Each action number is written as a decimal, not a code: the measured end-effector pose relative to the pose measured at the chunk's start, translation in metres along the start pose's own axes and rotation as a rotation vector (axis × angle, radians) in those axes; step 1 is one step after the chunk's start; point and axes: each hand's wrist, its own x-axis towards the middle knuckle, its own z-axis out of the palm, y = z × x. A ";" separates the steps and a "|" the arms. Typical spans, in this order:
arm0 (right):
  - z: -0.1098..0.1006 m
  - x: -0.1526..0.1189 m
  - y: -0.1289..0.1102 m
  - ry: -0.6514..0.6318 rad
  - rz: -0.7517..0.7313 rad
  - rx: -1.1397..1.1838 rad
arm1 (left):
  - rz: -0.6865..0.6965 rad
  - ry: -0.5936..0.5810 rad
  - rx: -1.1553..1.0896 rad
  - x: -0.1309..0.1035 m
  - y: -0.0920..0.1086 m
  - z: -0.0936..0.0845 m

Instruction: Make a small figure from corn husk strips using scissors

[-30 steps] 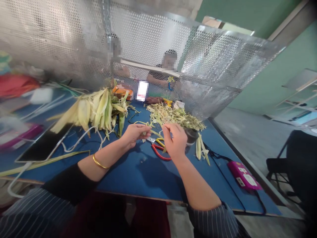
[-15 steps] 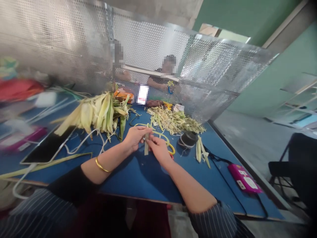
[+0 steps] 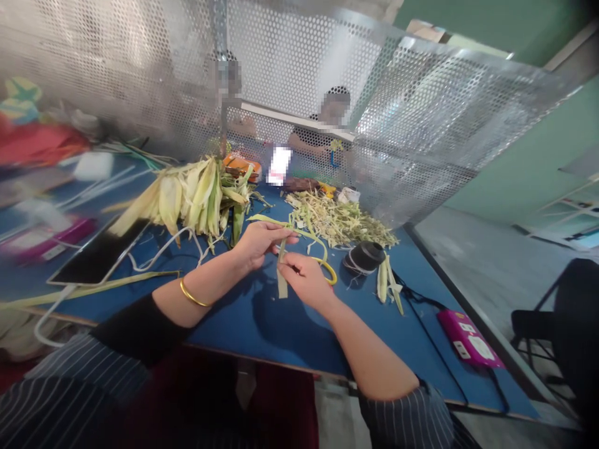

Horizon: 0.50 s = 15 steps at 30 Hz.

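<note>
A narrow strip of pale corn husk (image 3: 282,285) hangs between my hands over the blue table. My left hand (image 3: 262,244) pinches its upper part, and my right hand (image 3: 305,274) grips it lower down, its free end dangling below. From my left fingertips a thin yellow-green husk length (image 3: 316,237) curves off to the right, with a flat end sticking out to the left. Just behind my right hand, yellow scissor-like handles (image 3: 331,272) show in part; the rest of that tool is hidden. A dark spool of thread (image 3: 364,257) stands to the right.
Corn husks (image 3: 196,193) are heaped at the back left, beside a tablet (image 3: 98,252) with a white cable. Shredded husk (image 3: 341,218) lies at the back before a perforated metal screen (image 3: 290,56), with two people behind it. A magenta pack (image 3: 470,340) sits at right.
My right hand has slid slightly down the strip, away from my left hand, showing more of the strip between them. The whole view has shifted a little.
</note>
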 end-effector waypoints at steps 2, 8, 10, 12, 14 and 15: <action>-0.002 0.000 -0.001 -0.046 -0.046 -0.029 | -0.010 0.004 -0.015 -0.001 -0.001 0.001; 0.001 -0.003 0.002 -0.066 -0.229 -0.336 | -0.031 -0.010 0.011 0.000 -0.004 0.002; -0.004 -0.005 0.004 0.063 -0.329 -0.509 | -0.018 -0.014 0.042 0.001 -0.004 0.000; -0.015 -0.003 0.008 0.350 -0.361 -0.590 | -0.010 -0.021 0.080 0.002 -0.004 -0.002; -0.028 0.001 0.015 0.668 -0.238 -0.568 | -0.006 -0.049 0.099 0.001 -0.002 -0.003; -0.033 0.004 0.018 0.697 -0.156 -0.516 | -0.008 -0.067 0.096 0.001 -0.001 -0.003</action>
